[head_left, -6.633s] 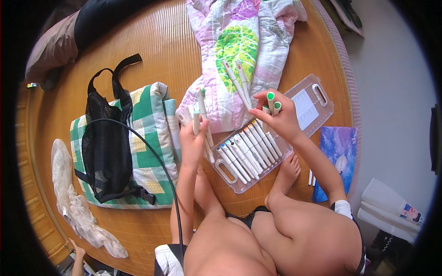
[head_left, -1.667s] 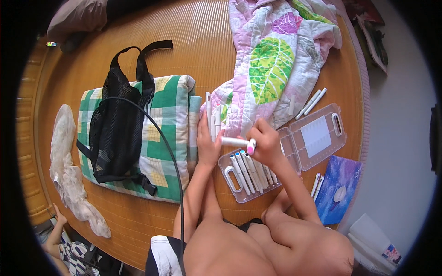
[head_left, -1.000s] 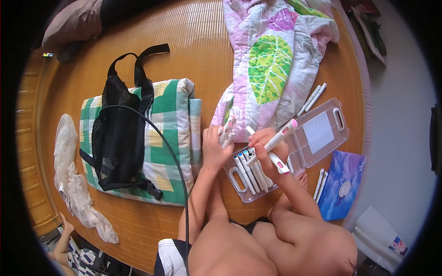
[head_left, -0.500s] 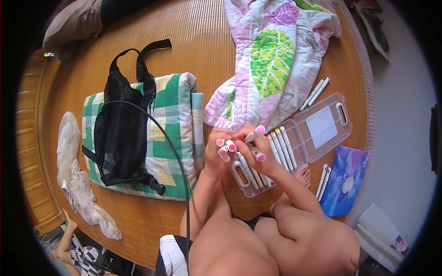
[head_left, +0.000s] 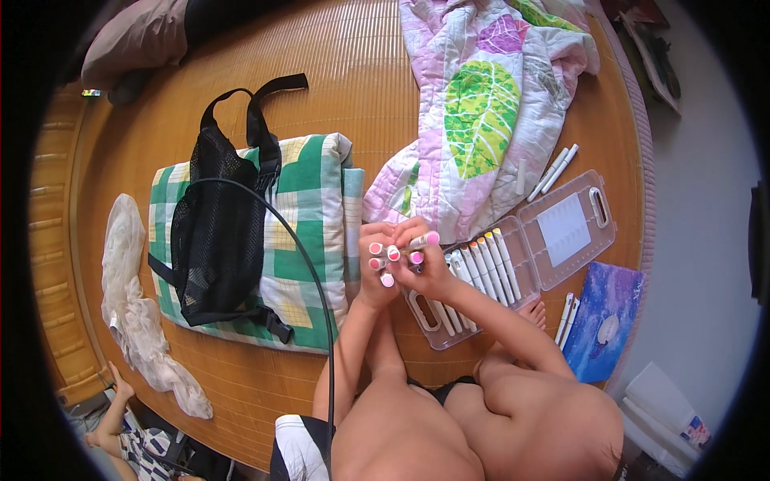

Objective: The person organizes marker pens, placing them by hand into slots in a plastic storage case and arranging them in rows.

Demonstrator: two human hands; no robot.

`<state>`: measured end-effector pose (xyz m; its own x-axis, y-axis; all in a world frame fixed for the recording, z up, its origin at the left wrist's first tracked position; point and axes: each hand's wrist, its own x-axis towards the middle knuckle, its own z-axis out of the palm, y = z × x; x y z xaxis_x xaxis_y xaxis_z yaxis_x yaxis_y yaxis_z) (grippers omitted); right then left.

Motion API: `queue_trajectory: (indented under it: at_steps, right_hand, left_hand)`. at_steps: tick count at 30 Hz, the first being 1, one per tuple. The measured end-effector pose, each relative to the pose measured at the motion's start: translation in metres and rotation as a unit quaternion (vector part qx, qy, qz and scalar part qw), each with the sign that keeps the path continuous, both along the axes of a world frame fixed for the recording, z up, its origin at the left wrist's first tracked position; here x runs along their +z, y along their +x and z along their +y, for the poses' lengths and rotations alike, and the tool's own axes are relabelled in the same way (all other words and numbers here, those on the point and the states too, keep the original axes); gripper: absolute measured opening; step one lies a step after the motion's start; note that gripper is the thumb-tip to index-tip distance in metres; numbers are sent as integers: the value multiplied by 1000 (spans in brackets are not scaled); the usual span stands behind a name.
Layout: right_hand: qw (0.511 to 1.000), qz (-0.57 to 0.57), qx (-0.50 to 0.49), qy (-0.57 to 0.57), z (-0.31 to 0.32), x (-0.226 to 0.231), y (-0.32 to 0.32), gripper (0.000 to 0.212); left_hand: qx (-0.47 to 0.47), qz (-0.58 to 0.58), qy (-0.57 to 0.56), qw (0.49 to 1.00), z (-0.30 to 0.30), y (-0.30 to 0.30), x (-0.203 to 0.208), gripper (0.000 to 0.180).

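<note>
Both of my hands are close together over my lap, their fingers meeting. My left hand (head_left: 370, 282) is closed around several white markers (head_left: 377, 263) with pink and red ends pointing up toward me. My right hand (head_left: 433, 274) grips two more markers (head_left: 421, 240) with pink and magenta ends, next to the left bunch. Fingers cover most of the barrels. Just right of my hands, a clear plastic marker case (head_left: 525, 276) lies open. White markers (head_left: 491, 263) with yellow, orange and other caps stand in a row inside; my right forearm crosses over part of it.
A leaf-print quilt (head_left: 481, 120) lies ahead, with two loose markers (head_left: 553, 170) beside it. At right, more markers (head_left: 568, 317) rest by a purple-blue booklet (head_left: 603, 321). Leftward are a folded green checked quilt (head_left: 309, 216), a black mesh bag (head_left: 224, 232), a cable (head_left: 321, 305) and crumpled whitish fabric (head_left: 140, 317).
My right hand has come in against my left, bringing its markers beside the left bunch. The marker ends in both hands have shifted. The whole view has moved slightly.
</note>
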<state>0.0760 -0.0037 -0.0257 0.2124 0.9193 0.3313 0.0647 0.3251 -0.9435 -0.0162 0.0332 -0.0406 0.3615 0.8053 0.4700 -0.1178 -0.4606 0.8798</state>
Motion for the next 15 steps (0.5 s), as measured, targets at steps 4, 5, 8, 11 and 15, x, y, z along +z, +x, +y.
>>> queue_trajectory:
  at_steps: [4, 5, 8, 11, 15]
  right_hand:
    - [999, 38, 32, -10, -3, -6, -1, 33]
    - [999, 24, 30, -7, -4, -6, -1, 36]
    - [999, 22, 39, 4, -3, -5, -1, 43]
    - [998, 46, 30, -4, -6, 0, 3, 46]
    - [994, -94, 48, 40, -5, -4, 17, 43]
  left_hand:
    - [-5, -27, -39, 999, -6, 2, -3, 37]
    - [-5, -27, -39, 999, -7, 0, -3, 37]
    - [-14, 5, -40, 999, -7, -5, -9, 53]
    - [-44, 22, -58, 997, -8, 1, -10, 64]
    - [-139, -153, -419, 884, -3, -5, -42, 71]
